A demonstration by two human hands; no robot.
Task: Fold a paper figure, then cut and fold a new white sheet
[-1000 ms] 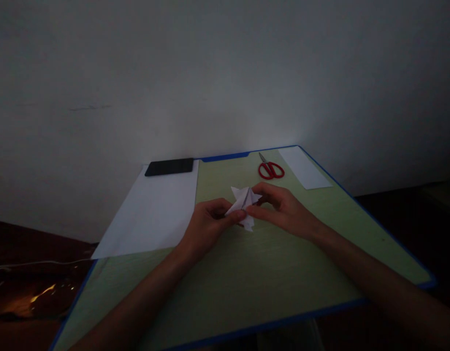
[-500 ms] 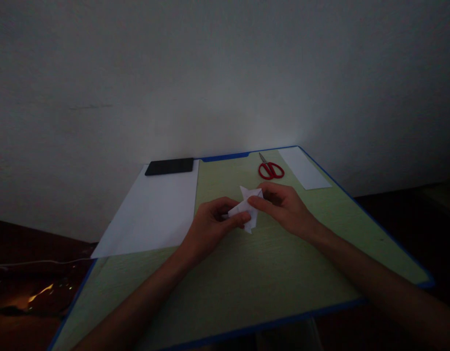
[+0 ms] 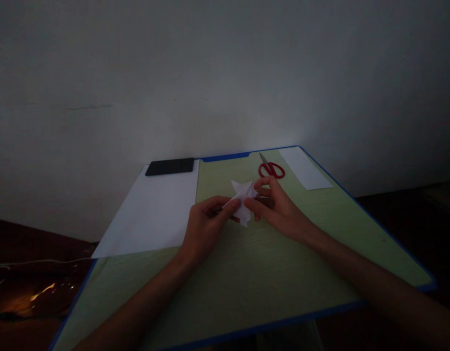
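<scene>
A small piece of folded white paper (image 3: 243, 191) with pointed corners is held above the middle of the table. My left hand (image 3: 209, 218) pinches its left side, thumb on top and the other fingers mostly hidden beneath. On the paper's right side, my right hand (image 3: 278, 207) grips with its thumb in front and its fingers curled behind, the index finger raised near the upper edge. Red-handled scissors (image 3: 271, 170) lie just beyond my right hand, their blades pointing away.
The pale green table (image 3: 269, 273) has a blue edge and stands against a wall. At left lies a large white sheet (image 3: 155, 209) with a dark flat device (image 3: 169, 166) at its far end. A white paper strip (image 3: 306, 168) is at far right. A thin white cable (image 3: 46, 262) hangs at left.
The folded paper has shifted slightly up and left and turned a little. My left thumb has moved up on it, and my right fingers have spread and shifted along its right side.
</scene>
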